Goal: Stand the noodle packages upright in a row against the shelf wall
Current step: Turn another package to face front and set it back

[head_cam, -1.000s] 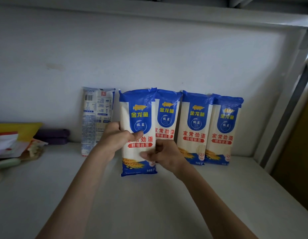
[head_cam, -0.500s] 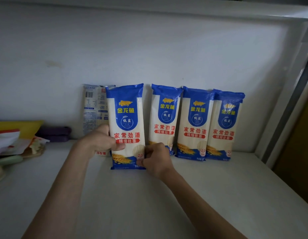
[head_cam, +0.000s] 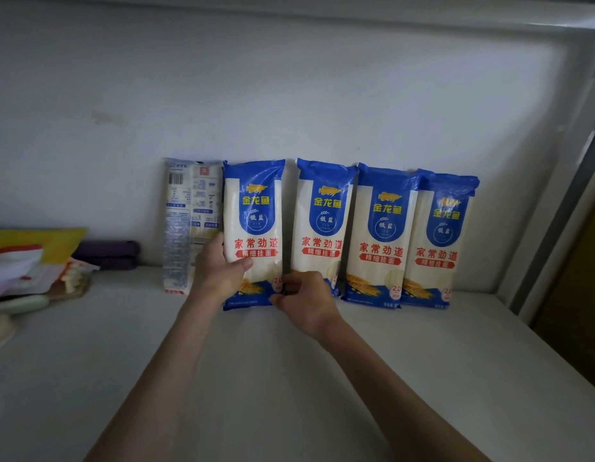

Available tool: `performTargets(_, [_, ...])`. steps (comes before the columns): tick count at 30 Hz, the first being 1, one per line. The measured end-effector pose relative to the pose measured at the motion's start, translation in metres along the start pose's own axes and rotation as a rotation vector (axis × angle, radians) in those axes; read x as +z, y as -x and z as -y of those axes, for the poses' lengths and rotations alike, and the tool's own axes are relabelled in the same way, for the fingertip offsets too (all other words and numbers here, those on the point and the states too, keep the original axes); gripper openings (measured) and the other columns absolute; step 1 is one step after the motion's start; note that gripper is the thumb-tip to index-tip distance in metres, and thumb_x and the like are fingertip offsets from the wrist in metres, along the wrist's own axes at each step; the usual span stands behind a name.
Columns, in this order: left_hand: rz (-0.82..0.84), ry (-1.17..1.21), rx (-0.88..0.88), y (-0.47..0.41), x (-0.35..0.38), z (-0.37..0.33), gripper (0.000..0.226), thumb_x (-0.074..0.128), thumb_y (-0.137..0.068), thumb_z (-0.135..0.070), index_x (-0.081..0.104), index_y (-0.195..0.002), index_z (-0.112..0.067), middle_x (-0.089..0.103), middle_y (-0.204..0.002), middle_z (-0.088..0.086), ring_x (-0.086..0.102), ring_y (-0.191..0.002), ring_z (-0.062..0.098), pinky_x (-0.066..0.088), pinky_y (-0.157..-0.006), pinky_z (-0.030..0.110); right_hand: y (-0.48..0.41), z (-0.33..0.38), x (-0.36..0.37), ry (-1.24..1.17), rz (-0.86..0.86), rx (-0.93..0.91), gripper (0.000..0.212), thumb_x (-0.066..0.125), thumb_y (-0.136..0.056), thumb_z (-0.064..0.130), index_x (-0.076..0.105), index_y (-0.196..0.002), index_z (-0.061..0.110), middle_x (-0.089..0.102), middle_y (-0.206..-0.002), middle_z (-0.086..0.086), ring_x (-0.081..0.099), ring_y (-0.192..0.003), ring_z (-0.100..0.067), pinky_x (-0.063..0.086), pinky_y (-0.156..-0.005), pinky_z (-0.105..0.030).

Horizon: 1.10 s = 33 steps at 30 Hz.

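Observation:
Several blue-and-white noodle packages stand upright against the white shelf wall (head_cam: 289, 95). My left hand (head_cam: 219, 268) grips the left edge of one package (head_cam: 254, 228), thumb across its front. My right hand (head_cam: 303, 298) pinches that package's lower right corner, and the package's bottom rests on the shelf. To its right stand three more packages (head_cam: 323, 221), (head_cam: 383, 235), (head_cam: 439, 241), front side out. To its left stands a package (head_cam: 189, 221) with its printed back side facing out.
The white shelf floor (head_cam: 289, 378) stretches toward me. At the left lie a yellow bag (head_cam: 32, 241), a dark purple roll (head_cam: 106, 255) and other wrappers. A grey frame post (head_cam: 563, 208) bounds the shelf on the right.
The held package has moved left and back, from in front of the row to a gap beside the reversed package, and now stands close to the wall. Both hands moved with it.

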<state>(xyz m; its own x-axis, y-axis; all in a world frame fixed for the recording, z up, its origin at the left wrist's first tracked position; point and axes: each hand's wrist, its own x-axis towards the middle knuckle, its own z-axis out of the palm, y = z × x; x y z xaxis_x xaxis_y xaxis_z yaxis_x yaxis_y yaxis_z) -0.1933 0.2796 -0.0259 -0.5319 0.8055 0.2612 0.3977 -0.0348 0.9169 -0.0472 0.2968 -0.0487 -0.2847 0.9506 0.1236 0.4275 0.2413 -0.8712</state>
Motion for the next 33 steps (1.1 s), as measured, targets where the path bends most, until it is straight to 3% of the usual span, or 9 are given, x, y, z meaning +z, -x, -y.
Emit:
performTargets(3, [0.103, -0.193, -0.043, -0.002, -0.004, 0.000, 0.045, 0.076, -0.081, -0.013, 0.058, -0.122, -0.013, 0.066, -0.121, 0.007, 0.062, -0.108, 0.024, 0.047, -0.080, 0.031, -0.001, 0.000, 0.000, 0.025, 0.016, 0.009, 0.033, 0.068, -0.085, 0.007, 0.066, -0.118, 0.007, 0.068, -0.115, -0.006, 0.062, -0.106, -0.018, 0.047, -0.080, -0.019])
performTargets(6, [0.175, -0.422, -0.158, 0.000, -0.005, 0.000, 0.061, 0.089, -0.065, -0.019, 0.062, -0.118, -0.009, 0.067, -0.116, 0.011, 0.064, -0.105, 0.028, 0.049, -0.079, 0.033, -0.007, -0.002, 0.002, 0.056, -0.015, 0.028, 0.030, 0.067, -0.085, 0.008, 0.068, -0.115, 0.008, 0.067, -0.116, -0.007, 0.062, -0.107, -0.020, 0.051, -0.080, -0.021])
performTargets(13, [-0.087, -0.339, -0.083, 0.006, 0.011, 0.016, 0.048, 0.085, -0.060, -0.018, 0.066, -0.104, -0.016, 0.071, -0.101, 0.006, 0.067, -0.092, 0.029, 0.058, -0.074, 0.041, 0.001, 0.007, 0.004, 0.071, 0.035, 0.012, 0.026, 0.063, -0.086, 0.009, 0.067, -0.110, 0.000, 0.069, -0.108, -0.014, 0.062, -0.092, -0.019, 0.047, -0.067, -0.020])
performTargets(17, [-0.135, -0.301, -0.006, 0.007, 0.017, 0.021, 0.050, 0.082, -0.059, -0.012, 0.060, -0.103, -0.017, 0.070, -0.101, 0.005, 0.066, -0.093, 0.030, 0.058, -0.074, 0.043, 0.004, 0.011, -0.002, -0.030, 0.128, 0.054, 0.035, 0.061, -0.088, 0.010, 0.061, -0.122, 0.000, 0.065, -0.116, -0.012, 0.060, -0.104, -0.022, 0.045, -0.079, -0.023])
performTargets(20, [-0.135, -0.346, -0.028, 0.007, 0.024, 0.019, 0.050, 0.076, -0.073, -0.006, 0.051, -0.116, -0.009, 0.065, -0.110, 0.012, 0.063, -0.102, 0.034, 0.053, -0.074, 0.038, -0.005, 0.014, -0.021, -0.051, 0.152, 0.128, 0.025, 0.063, -0.089, 0.014, 0.068, -0.106, -0.002, 0.067, -0.093, -0.011, 0.061, -0.088, -0.018, 0.051, -0.079, -0.032])
performTargets(23, [-0.053, -0.319, -0.143, 0.005, 0.030, 0.015, 0.063, 0.073, -0.078, -0.005, 0.038, -0.131, -0.004, 0.061, -0.119, 0.015, 0.060, -0.110, 0.034, 0.054, -0.086, 0.045, -0.012, 0.014, -0.043, -0.072, 0.017, 0.219, 0.012, 0.058, -0.090, 0.009, 0.063, -0.096, -0.001, 0.063, -0.083, -0.006, 0.062, -0.080, -0.018, 0.054, -0.067, -0.028])
performTargets(25, [-0.020, -0.292, -0.198, 0.005, 0.034, 0.015, 0.076, 0.076, -0.076, -0.005, 0.030, -0.137, -0.001, 0.057, -0.125, 0.014, 0.057, -0.116, 0.033, 0.053, -0.090, 0.046, -0.012, 0.010, -0.052, 0.025, -0.141, 0.223, 0.011, 0.054, -0.089, 0.006, 0.058, -0.099, 0.005, 0.062, -0.090, -0.006, 0.063, -0.086, -0.022, 0.049, -0.059, -0.024])
performTargets(28, [-0.055, -0.369, -0.136, 0.013, 0.039, 0.021, 0.075, 0.079, -0.075, -0.013, 0.031, -0.131, -0.003, 0.054, -0.127, 0.014, 0.056, -0.118, 0.033, 0.053, -0.086, 0.047, -0.013, 0.001, -0.051, 0.127, -0.267, 0.218, 0.018, 0.059, -0.090, 0.016, 0.056, -0.107, 0.009, 0.064, -0.107, -0.006, 0.063, -0.096, -0.025, 0.053, -0.072, -0.030])
performTargets(33, [-0.081, -0.368, -0.038, 0.018, 0.040, 0.028, 0.064, 0.079, -0.076, -0.019, 0.037, -0.123, -0.008, 0.056, -0.125, 0.011, 0.057, -0.115, 0.031, 0.051, -0.083, 0.047, -0.013, -0.010, -0.034, 0.295, -0.308, 0.170, 0.039, 0.070, -0.084, 0.030, 0.056, -0.111, 0.006, 0.064, -0.110, -0.008, 0.062, -0.102, -0.028, 0.055, -0.081, -0.037])
